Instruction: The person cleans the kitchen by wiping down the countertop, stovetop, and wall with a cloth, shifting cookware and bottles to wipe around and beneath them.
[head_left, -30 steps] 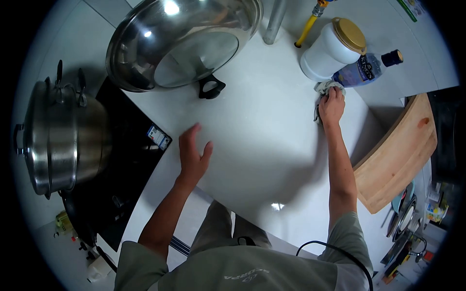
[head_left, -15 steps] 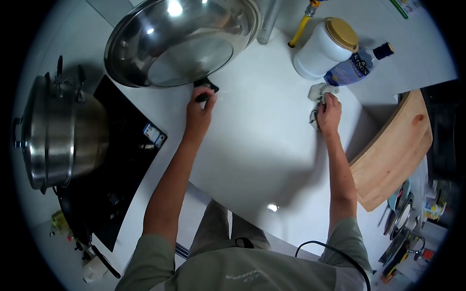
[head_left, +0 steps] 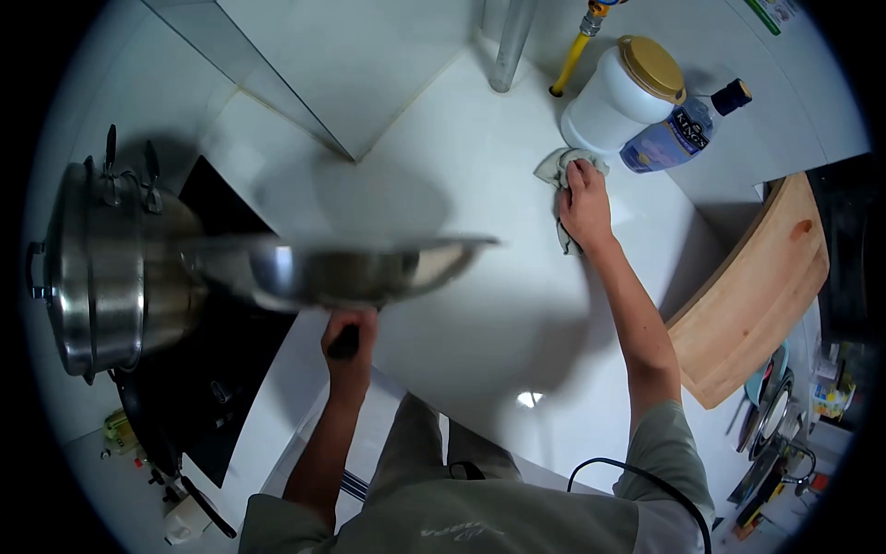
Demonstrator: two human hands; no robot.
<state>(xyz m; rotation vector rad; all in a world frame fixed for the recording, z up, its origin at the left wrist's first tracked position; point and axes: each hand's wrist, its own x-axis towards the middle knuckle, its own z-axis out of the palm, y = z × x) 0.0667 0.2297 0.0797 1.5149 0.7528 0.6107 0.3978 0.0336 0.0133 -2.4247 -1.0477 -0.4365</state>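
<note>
A shiny steel wok (head_left: 369,275), blurred by motion, is held up over the counter's left part. My left hand (head_left: 349,346) is wrapped round its black handle (head_left: 344,342). The wok is tilted nearly edge-on to me. On the white counter (head_left: 471,342), my right hand (head_left: 587,205) presses a crumpled pale grey cloth (head_left: 552,168), its fingers partly curled into the folds. Close beyond the cloth stand a white jar (head_left: 604,106) with a gold lid and a purple-labelled bottle (head_left: 672,137) with a dark cap.
At left, a large steel pot (head_left: 111,272) stands on the black cooktop (head_left: 249,314), with a dark pan (head_left: 148,415) nearer me. A wooden board (head_left: 748,295) leans at the right. A yellow gas hose (head_left: 570,63) and a grey pipe (head_left: 512,46) rise at the back.
My left hand has lifted the wok from the back wall and brought it toward me, baring the counter corner. My right hand has slid the cloth leftward along the counter.
</note>
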